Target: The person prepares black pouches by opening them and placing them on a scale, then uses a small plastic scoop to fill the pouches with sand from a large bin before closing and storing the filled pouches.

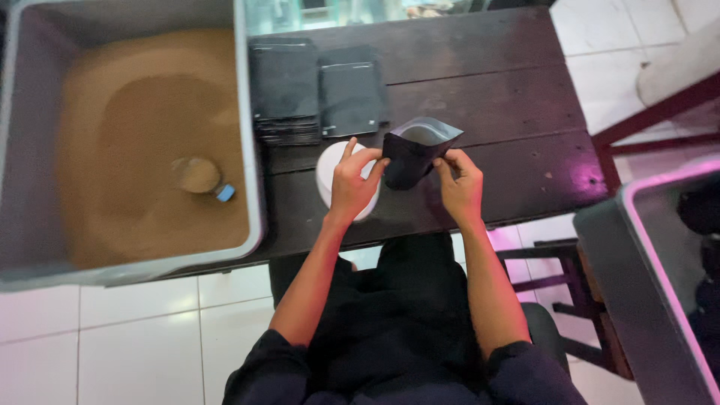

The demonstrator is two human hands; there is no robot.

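Both hands, left (352,184) and right (459,184), pinch a matte black stand-up pouch (415,154), mouth open, silvery inside, above the dark wooden counter (510,97). White round disc (330,176) beneath the left hand. Flat black pouches (285,90) stacked far left; grey tub (247,150) of fine brown powder (135,135) with a half-buried scoop (199,176).

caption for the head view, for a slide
Both hands, left hand and right hand, hold open a black pouch beside a bin of brown powder.

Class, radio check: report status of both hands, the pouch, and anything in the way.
Left hand and right hand both gripping the black pouch, mouth open. White round object under left hand. Pouch stacks behind, apart. Nothing blocking.
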